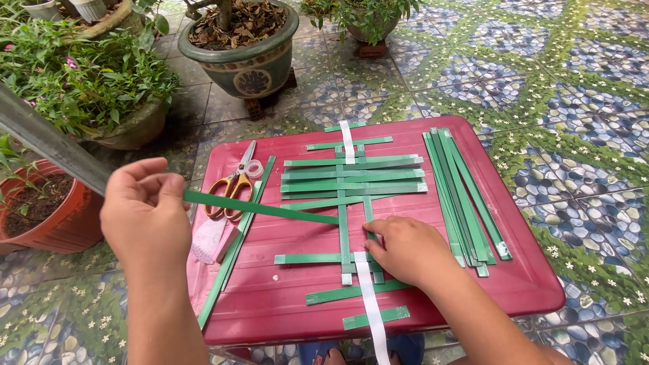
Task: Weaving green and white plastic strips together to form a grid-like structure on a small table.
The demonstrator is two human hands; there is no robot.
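Green strip [260, 209] pinched at one end in the left hand [145, 213], its free end reaching toward the half-woven mat [351, 182] in the middle of the red desk [284, 304]. Right hand [405, 250] pressed flat on the mat's lower verticals, grip closed on nothing. Upper rows woven; lower part loose. Spare strips [466, 192] right of the mat, scissors [233, 186] left.

Bare red tabletop [270, 297] lies open near the front edge; scissors [233, 186] and spare strips [466, 196] crowd the sides.
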